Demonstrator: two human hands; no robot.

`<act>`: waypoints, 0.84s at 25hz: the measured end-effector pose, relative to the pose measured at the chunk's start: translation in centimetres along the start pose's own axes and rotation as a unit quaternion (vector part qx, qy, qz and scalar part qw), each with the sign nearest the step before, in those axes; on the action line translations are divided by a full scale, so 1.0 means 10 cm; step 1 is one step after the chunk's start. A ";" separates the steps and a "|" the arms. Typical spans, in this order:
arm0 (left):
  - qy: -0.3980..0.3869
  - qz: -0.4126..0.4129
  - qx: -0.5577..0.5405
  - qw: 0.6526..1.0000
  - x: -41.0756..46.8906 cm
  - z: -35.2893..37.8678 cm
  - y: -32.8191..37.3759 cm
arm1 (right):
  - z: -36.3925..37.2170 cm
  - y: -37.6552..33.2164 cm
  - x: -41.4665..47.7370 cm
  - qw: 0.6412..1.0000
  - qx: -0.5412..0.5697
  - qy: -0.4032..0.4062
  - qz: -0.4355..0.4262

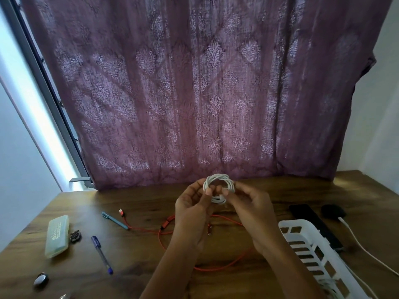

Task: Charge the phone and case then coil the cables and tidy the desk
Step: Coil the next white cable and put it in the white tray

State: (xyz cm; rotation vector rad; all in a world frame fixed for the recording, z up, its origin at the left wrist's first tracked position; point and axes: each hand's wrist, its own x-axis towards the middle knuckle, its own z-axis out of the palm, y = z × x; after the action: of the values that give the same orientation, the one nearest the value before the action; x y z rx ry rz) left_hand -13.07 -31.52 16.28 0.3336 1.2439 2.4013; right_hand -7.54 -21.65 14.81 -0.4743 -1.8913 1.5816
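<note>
I hold a coiled white cable (218,182) up above the middle of the wooden desk (133,251). My left hand (192,210) pinches the coil's left side and my right hand (248,210) pinches its right side. Below my hands an orange-red cable (218,267) sprawls loose on the desk, its plug (121,212) lying to the left. At the right lie a dark phone (311,221) and a small black case (332,211). A second white cable (358,244) runs from the case toward the desk's right edge.
A white slotted basket (302,244) stands at the right front, partly over the phone. At the left lie a pale green case (57,238), two pens (101,254) (114,220), a dark small ornament (75,236) and a round metal object (41,280). A purple curtain (194,93) hangs behind.
</note>
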 end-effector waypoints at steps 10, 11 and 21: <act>0.118 0.136 0.331 0.926 0.01 -0.06 -0.11 | 0.02 -0.07 -0.02 0.993 0.092 0.068 0.002; 0.120 0.142 0.346 0.920 0.00 -0.05 -0.11 | 0.03 -0.09 -0.03 0.992 0.105 0.073 0.004; 0.068 0.140 0.375 0.914 0.04 -0.03 -0.06 | 0.09 -0.03 -0.02 0.958 0.274 0.056 0.067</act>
State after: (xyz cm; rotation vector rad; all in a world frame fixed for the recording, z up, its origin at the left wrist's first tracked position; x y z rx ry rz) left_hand -13.35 -31.23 15.61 0.6040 2.3003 2.0735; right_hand -7.92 -22.55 15.01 -0.4360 -1.2778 2.0254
